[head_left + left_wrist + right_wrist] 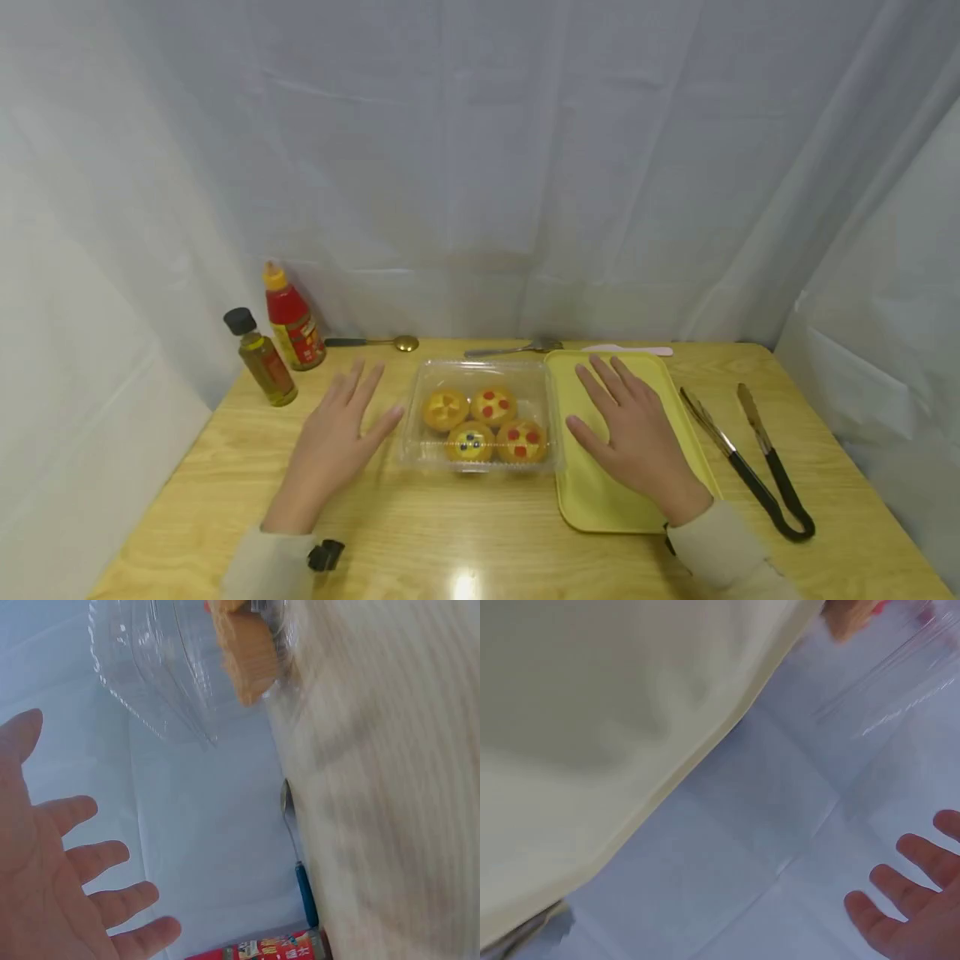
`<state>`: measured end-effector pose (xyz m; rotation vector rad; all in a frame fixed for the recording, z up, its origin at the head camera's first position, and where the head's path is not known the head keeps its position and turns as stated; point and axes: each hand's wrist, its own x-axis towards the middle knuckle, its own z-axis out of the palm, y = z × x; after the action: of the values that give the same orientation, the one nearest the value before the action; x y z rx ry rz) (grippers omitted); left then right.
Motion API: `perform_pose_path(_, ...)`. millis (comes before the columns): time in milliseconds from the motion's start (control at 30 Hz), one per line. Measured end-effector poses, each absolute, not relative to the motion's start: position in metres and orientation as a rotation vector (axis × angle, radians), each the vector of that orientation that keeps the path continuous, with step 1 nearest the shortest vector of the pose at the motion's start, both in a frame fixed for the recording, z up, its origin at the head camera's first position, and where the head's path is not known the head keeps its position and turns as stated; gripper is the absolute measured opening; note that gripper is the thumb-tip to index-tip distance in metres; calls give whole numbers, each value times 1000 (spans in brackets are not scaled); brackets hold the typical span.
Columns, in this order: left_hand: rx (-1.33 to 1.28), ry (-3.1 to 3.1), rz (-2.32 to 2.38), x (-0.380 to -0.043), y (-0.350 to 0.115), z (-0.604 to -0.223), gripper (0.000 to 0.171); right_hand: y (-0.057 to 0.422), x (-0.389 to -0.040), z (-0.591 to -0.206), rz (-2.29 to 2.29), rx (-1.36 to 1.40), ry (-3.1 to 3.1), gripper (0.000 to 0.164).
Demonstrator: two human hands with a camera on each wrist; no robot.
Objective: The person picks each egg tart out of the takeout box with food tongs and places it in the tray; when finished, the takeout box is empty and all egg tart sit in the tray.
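Observation:
A clear plastic clamshell box point(480, 375) with several small tarts point(495, 407) in it sits mid-table, its lid down. Some tarts bear red dots, one has blue dots. To the left of the box is my left hand point(333, 446), fingers spread and holding nothing; the left wrist view shows its palm point(37, 877) raised off the wood. My right hand point(633, 425) hovers over the yellow tray point(600, 504), fingers extended and apart from it. In the right wrist view its fingertips point(907, 889) touch nothing.
Black-handled tongs point(780, 483) lie right of the tray. Along the back edge are a spoon point(405, 342), a fork point(543, 344) and a pink utensil point(652, 351). A red sauce bottle point(292, 321) and an oil bottle point(264, 362) stand at the left.

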<state>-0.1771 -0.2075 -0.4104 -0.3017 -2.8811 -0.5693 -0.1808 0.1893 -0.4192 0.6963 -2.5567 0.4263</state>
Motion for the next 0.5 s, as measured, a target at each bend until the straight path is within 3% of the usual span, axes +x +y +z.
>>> perform_pose_path(233,-285,-2802,-765,-167,-209,-414,76,166,-174,-420,626,867,-2377,64)
perform_pose_path(500,-234,-2735,-1041,-156,-212,-415,65,136,-171,-415,742,1032,-2305,64)
